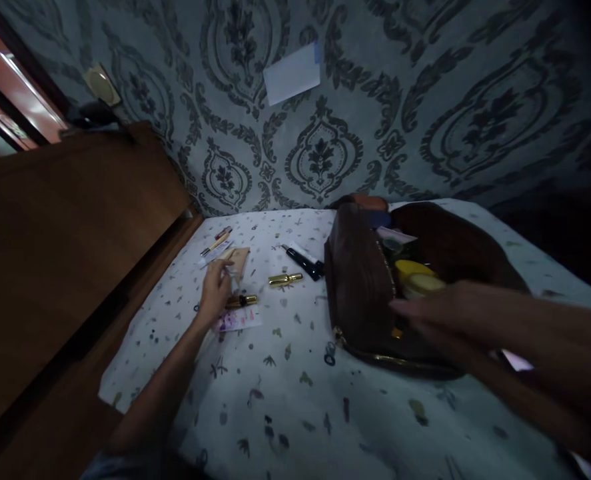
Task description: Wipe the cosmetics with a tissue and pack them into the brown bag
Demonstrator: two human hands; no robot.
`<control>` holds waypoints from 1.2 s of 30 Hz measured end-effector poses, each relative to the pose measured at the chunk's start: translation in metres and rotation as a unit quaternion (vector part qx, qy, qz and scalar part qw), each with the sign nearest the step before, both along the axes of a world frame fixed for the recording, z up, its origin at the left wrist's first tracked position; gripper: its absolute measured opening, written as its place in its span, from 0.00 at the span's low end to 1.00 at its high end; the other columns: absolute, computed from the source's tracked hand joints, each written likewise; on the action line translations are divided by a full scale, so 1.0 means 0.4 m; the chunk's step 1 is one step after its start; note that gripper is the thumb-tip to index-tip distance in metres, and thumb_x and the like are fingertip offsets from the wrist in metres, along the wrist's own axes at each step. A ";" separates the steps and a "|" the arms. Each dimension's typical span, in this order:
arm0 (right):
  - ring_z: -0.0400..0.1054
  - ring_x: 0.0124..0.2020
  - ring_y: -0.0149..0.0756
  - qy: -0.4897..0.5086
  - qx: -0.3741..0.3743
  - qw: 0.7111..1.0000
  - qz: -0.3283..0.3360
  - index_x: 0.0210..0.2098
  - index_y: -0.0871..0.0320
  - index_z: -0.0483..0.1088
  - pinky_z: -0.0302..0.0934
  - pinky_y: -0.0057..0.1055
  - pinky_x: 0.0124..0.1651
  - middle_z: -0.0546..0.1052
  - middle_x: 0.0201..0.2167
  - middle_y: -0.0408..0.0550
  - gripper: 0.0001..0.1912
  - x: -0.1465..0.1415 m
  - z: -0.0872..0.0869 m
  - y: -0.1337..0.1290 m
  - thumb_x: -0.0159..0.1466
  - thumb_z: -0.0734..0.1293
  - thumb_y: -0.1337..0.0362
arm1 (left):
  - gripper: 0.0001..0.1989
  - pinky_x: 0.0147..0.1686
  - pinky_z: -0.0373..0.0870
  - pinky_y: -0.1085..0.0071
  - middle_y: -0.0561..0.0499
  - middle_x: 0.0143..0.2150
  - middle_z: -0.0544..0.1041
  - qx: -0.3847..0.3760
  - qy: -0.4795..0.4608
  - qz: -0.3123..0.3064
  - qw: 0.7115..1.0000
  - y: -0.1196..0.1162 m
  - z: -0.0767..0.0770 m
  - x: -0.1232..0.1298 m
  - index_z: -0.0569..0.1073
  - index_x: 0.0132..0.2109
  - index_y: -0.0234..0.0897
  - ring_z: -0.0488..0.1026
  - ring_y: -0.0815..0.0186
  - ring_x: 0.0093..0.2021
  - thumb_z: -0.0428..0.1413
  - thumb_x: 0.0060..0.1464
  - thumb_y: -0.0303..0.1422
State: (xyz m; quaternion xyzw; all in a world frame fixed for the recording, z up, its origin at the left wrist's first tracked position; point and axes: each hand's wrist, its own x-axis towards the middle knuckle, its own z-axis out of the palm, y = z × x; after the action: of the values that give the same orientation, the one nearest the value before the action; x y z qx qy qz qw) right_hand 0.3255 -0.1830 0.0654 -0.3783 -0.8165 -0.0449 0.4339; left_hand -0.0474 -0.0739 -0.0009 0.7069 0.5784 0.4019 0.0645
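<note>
A dark brown zip bag (360, 287) lies gaping on the patterned white sheet. Inside it show a yellow round container (412, 270) and other small items. My right hand (475, 320), smeared by motion, reaches over the bag's front rim; its fingertips come close to the zip edge, and whether they grip anything is unclear. On the left, my left hand (216, 287) has its fingers closed at a beige packet (239, 261). Just beside that wrist lie a dark and gold tube (242, 301) and a small printed packet (240, 320).
Between the hands lie a gold tube (285, 279) and a black tube (301, 261). A wooden-handled brush (215, 244) rests farther back. Wallpaper with a taped white paper (292, 75) rises behind; a wooden headboard (80, 207) bounds the left.
</note>
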 end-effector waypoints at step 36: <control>0.70 0.29 0.32 0.192 -0.374 0.902 0.096 0.43 0.62 0.77 0.61 0.26 0.35 0.78 0.28 0.46 0.13 -0.288 -0.250 -0.049 0.64 0.63 0.63 | 0.12 0.45 0.69 0.62 0.41 0.53 0.66 -0.027 0.449 -0.102 0.887 0.071 0.129 0.235 0.67 0.52 0.35 0.65 0.54 0.53 0.47 0.63 0.30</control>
State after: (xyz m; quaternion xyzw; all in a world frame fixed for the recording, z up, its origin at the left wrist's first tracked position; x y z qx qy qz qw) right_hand 0.2104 -0.2027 -0.0346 -0.4334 -0.7065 0.3793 0.4114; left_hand 0.0468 -0.0456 0.0505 0.8648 0.4813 0.0163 -0.1424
